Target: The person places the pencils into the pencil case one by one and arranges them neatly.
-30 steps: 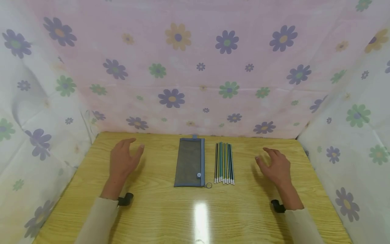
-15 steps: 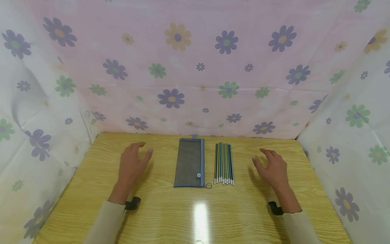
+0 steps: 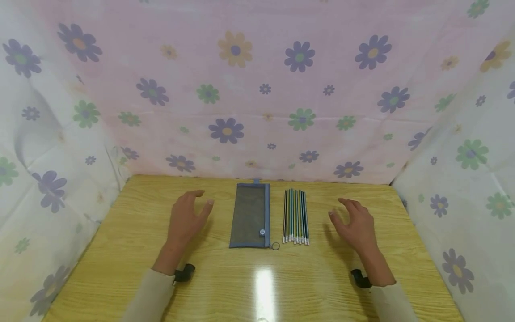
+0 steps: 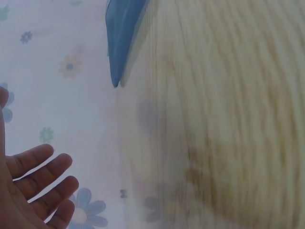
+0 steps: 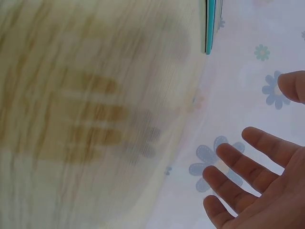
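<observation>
A grey-blue mesh zip pouch (image 3: 249, 217) lies flat at the middle of the table, its zip along the right side and a small ring (image 3: 275, 246) at the near corner. Just right of it, several pencils (image 3: 295, 217) lie side by side, white eraser ends toward me. My left hand (image 3: 187, 219) hovers left of the pouch, fingers relaxed and apart from it. To the right of the pencils is my right hand (image 3: 356, 226), also held above the table with nothing in it. Both wrist views show loosely spread fingers; the pouch's edge (image 4: 121, 38) enters the left one, pencil ends (image 5: 210, 28) the right.
The wooden table (image 3: 225, 286) carries a bright light reflection near its front. Flower-patterned cloth (image 3: 265, 103) rises behind the table and along both sides. A small black camera (image 3: 185, 273) is worn on the left wrist, another camera (image 3: 360, 278) on the right.
My left hand has moved right, toward the pouch, and slightly nearer to me. My right hand has shifted a little left toward the pencils. The pouch and pencils lie where they were.
</observation>
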